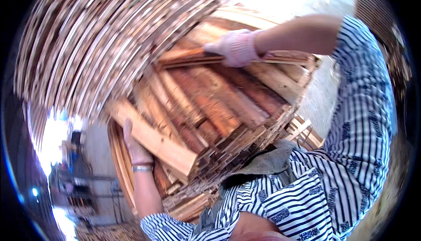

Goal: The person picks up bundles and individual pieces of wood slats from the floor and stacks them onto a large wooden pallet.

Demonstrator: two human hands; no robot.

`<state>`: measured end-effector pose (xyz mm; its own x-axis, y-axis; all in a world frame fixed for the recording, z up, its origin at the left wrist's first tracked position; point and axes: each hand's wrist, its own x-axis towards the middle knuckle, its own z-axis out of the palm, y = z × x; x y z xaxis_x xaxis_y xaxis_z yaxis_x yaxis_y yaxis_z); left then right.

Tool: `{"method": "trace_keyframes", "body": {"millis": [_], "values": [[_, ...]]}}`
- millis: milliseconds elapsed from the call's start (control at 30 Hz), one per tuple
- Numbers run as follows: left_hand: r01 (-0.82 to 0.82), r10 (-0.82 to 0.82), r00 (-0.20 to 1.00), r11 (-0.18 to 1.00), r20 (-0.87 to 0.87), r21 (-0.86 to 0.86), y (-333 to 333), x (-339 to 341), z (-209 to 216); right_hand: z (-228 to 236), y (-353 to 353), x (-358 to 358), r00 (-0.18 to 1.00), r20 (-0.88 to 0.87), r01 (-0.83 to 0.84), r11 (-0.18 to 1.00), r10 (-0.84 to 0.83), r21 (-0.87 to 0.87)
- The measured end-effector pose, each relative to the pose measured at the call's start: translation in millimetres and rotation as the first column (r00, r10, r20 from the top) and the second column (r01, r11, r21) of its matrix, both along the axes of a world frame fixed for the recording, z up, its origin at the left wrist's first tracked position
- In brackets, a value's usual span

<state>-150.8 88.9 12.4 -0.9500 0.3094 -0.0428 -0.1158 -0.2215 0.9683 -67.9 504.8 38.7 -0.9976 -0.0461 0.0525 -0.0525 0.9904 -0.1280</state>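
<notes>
Gripping a pale board [164, 144] by its left edge here: left hand [139, 148] with thumb up along the side, fingers out of sight underneath. Over to the right hand [237, 49], farther out in a pale knit glove, laid across the edge of an orange-brown board [182, 56]; fingers partly curled and blurred, so impossible to tell how firmly closed. Between the two hands, a pile of boards [210, 98], rough, red-brown and tan, side by side; pale board at the near left, slanting down toward the body.

Looming at upper left, a tall stack of slats [109, 39], tight beside the pile and blocking that side. Close against the near edge, grey cloth [269, 160] and a striped shirt [302, 192]. Just past the lower right corner, a slatted crate [302, 131]. Open room beyond the right edge: pale floor [322, 98], stretching away to the top.
</notes>
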Motion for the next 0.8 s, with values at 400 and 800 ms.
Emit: {"method": "trace_keyframes", "body": {"millis": [400,800], "values": [[-0.213,0.211,0.976,0.976,0.049,0.037,-11.0,3.7,7.2,19.6,184.1,25.6,0.914,-0.018,0.385,0.879,-0.406,-0.281],[-0.249,0.245,0.967,0.967,0.07,0.048,-8.7,-15.7,-4.1,-47.9,202.7,-0.9,0.927,-0.031,0.362,0.915,-0.373,-0.18]]}}
